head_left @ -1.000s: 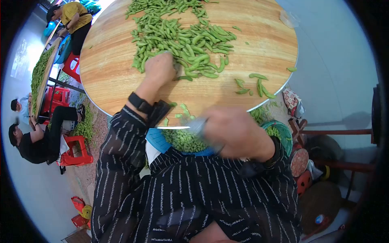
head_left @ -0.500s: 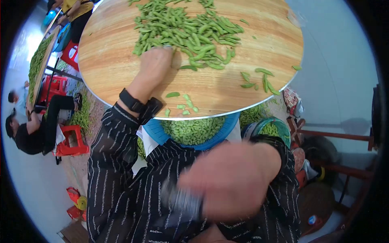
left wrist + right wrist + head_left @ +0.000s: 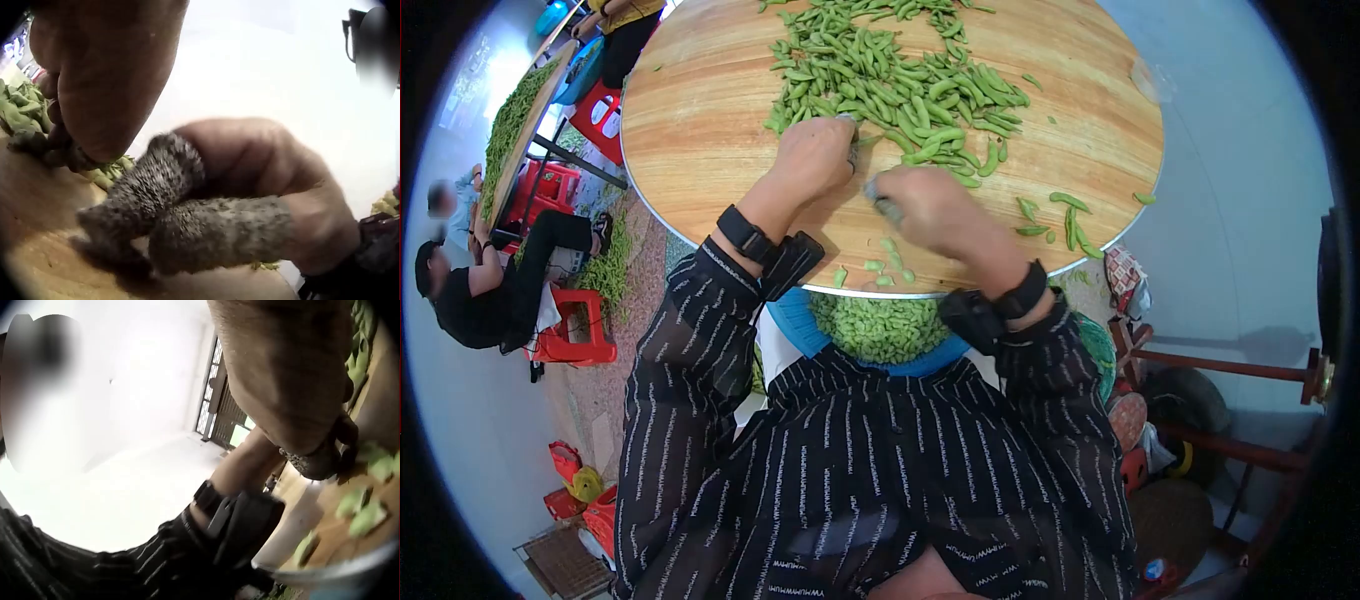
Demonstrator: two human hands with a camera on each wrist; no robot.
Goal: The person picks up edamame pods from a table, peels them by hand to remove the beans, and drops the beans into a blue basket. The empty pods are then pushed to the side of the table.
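My left hand (image 3: 815, 158) rests at the near edge of a heap of green soybean pods (image 3: 880, 85), its fingers curled, with a pod end (image 3: 868, 142) showing at the fingertips. To its right my right hand (image 3: 930, 205) hovers over the round wooden table. Grey fabric finger covers (image 3: 219, 231) wrap its thumb and forefinger, which are bent with a gap between their tips and nothing visible in it. Several shelled beans or pod pieces (image 3: 890, 255) lie by the table's near rim. A blue basin (image 3: 795, 325) of shelled beans (image 3: 880, 330) sits below that rim.
Loose pods (image 3: 1072, 215) lie at the table's right. A green basket (image 3: 1097, 350) stands beside my right forearm. At the left, people (image 3: 485, 300) sit at another pod-covered table (image 3: 520, 110), near red stools (image 3: 575, 330). Wooden furniture legs (image 3: 1220, 365) stand at the right.
My right hand went down towards my lap, then came up over the table beside my left hand. The left hand stayed at the heap's near edge. The head view shifted slightly.
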